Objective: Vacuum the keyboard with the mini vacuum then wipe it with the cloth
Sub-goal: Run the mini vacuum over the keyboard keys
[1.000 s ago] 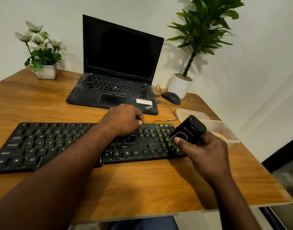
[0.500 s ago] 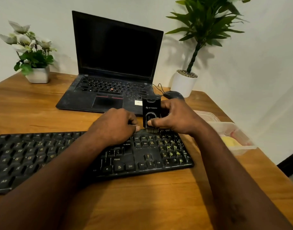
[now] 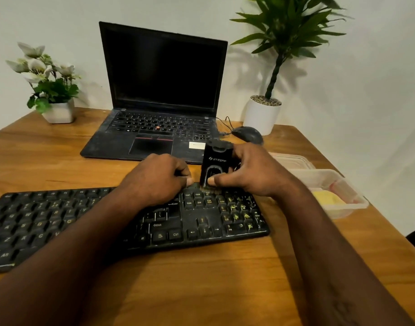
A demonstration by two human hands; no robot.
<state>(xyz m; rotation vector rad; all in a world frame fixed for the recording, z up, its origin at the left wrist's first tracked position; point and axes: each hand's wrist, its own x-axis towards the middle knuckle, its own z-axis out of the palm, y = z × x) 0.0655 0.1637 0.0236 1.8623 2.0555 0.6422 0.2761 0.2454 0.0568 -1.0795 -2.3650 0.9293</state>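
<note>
A black full-size keyboard [image 3: 201, 217] lies across the wooden desk [image 3: 201, 278], dusty on its right side. My right hand [image 3: 251, 172] holds a small black mini vacuum [image 3: 215, 161] upright, its brush end touching the keyboard's top edge above the Insert/Home keys. My left hand [image 3: 159, 177] rests as a fist on the keyboard's upper edge, just left of the vacuum. A clear plastic container [image 3: 335, 196] at the right holds something yellow [image 3: 326, 198] and pink; whether that is the cloth, I cannot tell.
An open black laptop [image 3: 159, 102] stands behind the keyboard, with a wired black mouse [image 3: 247, 134] to its right. A white-potted flower [image 3: 51, 90] sits back left, a tall green plant [image 3: 267, 109] back right. The desk's right edge runs close behind the container.
My right hand carried the vacuum from the keyboard's right end up and left to the top edge and set it upright there. My left hand stayed on the keyboard.
</note>
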